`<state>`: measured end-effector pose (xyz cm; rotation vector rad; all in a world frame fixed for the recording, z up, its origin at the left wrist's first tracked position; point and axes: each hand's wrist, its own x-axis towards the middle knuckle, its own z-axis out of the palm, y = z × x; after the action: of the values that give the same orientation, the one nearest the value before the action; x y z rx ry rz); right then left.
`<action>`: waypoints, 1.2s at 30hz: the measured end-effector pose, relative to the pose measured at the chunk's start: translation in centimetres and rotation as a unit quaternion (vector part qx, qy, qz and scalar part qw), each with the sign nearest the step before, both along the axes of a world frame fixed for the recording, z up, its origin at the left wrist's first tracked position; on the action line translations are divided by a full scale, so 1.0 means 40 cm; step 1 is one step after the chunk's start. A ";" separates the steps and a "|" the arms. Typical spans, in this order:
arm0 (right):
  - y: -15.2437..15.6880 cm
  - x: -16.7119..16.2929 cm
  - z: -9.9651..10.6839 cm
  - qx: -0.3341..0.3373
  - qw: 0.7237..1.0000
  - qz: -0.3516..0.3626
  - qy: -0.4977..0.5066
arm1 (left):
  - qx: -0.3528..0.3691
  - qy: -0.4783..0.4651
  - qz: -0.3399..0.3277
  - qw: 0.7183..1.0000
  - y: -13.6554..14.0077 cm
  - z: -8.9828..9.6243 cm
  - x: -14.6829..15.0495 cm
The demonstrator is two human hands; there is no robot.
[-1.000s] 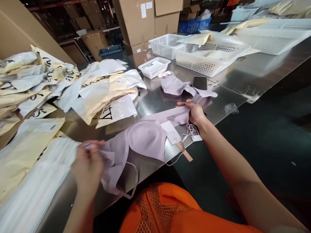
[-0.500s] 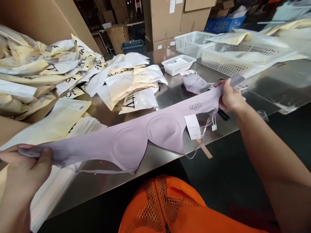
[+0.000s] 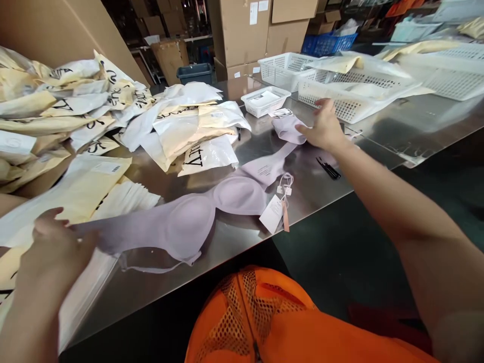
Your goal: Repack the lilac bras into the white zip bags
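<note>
A lilac bra point(image 3: 189, 222) lies stretched across the metal table, cups up, its straps loose along the near side. A white hang tag point(image 3: 271, 214) and a peach-coloured strip point(image 3: 285, 217) dangle from it at the table's edge. My left hand point(image 3: 56, 252) is at the bra's left end, thumb and fingers apart, somewhat blurred. Beyond the right end, my right hand point(image 3: 325, 126) hovers with fingers spread, holding nothing. Beside its thumb is a second lilac piece point(image 3: 288, 128), folded, with white tags at its far side.
Printed mailing bags point(image 3: 204, 126) are heaped left and centre, beside a stack of white sheets point(image 3: 124, 199). Black pens point(image 3: 328, 168) lie near the right edge. White baskets point(image 3: 340, 98) and a small white tray point(image 3: 264, 101) stand at the back. Cardboard boxes point(image 3: 245, 35) rise behind.
The bra, held taut between both hands before, now rests on the table. My right hand has let go and moved slightly left and up; the left hand's fingers have spread.
</note>
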<state>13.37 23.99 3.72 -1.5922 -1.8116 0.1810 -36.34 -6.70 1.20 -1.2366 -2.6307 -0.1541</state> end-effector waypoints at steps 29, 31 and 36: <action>-0.397 -0.106 -0.195 -0.208 0.899 0.330 -0.197 | -0.183 -0.083 -0.446 0.872 0.477 -0.081 0.546; -0.401 -0.089 -0.200 -0.220 0.918 0.283 -0.171 | -0.164 -0.119 -0.461 0.864 0.454 -0.054 0.525; -0.446 -0.065 -0.194 -0.213 0.942 0.213 -0.149 | -0.116 -0.138 -0.455 0.872 0.401 0.005 0.486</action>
<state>10.78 6.16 -4.03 -1.5428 -2.4739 0.5921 -16.90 9.33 1.39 -2.6218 -2.0524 -0.1765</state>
